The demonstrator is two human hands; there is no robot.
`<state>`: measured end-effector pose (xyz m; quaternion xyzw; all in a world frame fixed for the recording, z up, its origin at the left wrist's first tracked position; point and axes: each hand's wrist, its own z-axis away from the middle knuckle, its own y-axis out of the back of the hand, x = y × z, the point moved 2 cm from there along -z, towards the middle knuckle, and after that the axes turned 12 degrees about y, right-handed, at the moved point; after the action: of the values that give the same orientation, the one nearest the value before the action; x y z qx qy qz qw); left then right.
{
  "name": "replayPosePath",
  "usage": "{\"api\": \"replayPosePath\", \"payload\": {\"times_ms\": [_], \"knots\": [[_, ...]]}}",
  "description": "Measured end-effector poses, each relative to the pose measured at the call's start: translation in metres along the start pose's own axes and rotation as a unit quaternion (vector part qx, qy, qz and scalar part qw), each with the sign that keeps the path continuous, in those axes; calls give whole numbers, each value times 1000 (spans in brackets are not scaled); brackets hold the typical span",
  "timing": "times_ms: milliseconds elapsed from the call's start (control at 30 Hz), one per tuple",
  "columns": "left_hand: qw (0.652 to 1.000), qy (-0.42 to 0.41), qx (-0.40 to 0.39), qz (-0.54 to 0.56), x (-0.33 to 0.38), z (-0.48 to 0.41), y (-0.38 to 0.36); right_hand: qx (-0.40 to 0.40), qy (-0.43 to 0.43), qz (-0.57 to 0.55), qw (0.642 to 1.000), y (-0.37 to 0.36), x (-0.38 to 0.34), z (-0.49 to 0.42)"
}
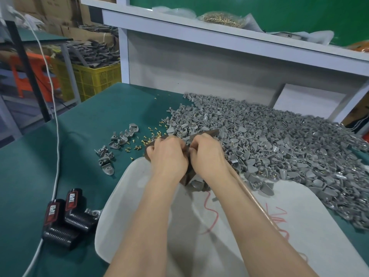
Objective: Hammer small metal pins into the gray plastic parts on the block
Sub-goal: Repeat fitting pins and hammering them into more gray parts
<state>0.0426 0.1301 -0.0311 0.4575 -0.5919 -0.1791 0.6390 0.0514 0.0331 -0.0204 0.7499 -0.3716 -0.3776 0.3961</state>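
Head view: our left hand [169,154] and right hand [207,154] curl over the block [211,133], likely seating one of the pins [137,146]. What they grip we cannot tell. Next calls for a square tap.

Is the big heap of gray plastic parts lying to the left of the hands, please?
No, the heap of gray plastic parts spreads to the right of the right hand.

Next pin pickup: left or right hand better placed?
Left. The loose brass pins lie on the green mat just left of the block, beside the left hand. The right hand sits on the gray parts pile side and would have to cross over.
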Motion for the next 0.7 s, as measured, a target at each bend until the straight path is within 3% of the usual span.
{"api": "replayPosePath", "payload": {"times_ms": [700], "knots": [[1000,6,11,25,-2,1,-1,75,-8,-62,995,-10,7,9]]}}
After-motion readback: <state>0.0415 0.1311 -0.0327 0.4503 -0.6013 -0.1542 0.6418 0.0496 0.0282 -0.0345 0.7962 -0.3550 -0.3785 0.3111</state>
